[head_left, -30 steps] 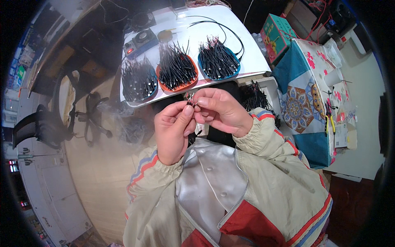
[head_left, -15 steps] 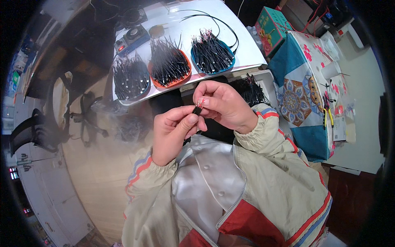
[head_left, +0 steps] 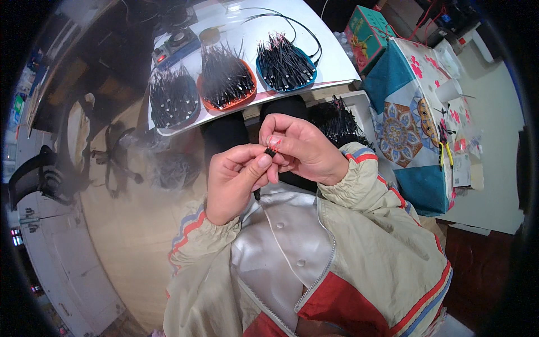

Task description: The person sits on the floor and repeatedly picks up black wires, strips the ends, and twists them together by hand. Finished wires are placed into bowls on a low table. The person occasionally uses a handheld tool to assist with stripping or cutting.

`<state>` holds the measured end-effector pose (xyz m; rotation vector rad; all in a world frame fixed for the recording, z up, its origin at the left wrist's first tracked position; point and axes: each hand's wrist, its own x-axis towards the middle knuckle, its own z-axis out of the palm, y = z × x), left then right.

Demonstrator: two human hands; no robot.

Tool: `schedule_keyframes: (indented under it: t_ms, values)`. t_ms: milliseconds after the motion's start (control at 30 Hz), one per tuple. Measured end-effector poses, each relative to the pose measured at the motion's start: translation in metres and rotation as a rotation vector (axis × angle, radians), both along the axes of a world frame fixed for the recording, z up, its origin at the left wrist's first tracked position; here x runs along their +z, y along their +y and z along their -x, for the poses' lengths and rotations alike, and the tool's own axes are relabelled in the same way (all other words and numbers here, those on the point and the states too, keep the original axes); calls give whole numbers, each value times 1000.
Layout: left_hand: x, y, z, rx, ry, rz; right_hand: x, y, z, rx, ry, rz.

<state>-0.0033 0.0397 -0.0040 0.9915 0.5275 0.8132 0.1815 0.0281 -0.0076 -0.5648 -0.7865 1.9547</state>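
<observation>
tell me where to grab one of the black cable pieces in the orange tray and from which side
In the orange tray the black cable pieces lie fanned, their thicker connector ends toward the near rim and thin wire tips pointing away. Probably best to pinch one by its connector end, coming from the near side and above, where the ends sit apart enough for fingers.

- The desk (head_left: pixel 337 62) at the top of the frame is white.
- The three trays on it hold black wire pieces: a dark tray (head_left: pixel 171 121), an orange tray (head_left: pixel 247 96), a blue tray (head_left: pixel 306 78).
- The small part (head_left: pixel 270 151) between the fingertips is black.
- The jacket (head_left: pixel 359 247) is cream and silver, with a red panel and red-and-blue stripes at the cuffs.
- The cloth (head_left: pixel 410 118) at the right is teal, with a mandala pattern.
- The box (head_left: pixel 365 28) at the upper right is green.
</observation>
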Motion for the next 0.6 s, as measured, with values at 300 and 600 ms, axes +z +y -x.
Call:
schedule_keyframes:
  t_ms: [300, 600]
  values:
    - [-1, -2, 1, -19, 19, 33, -3, -2, -5, -32, -114, -48]
    - [1, -6, -3, 99, 121, -81, -5, -5, -1, -97, -227, -119]
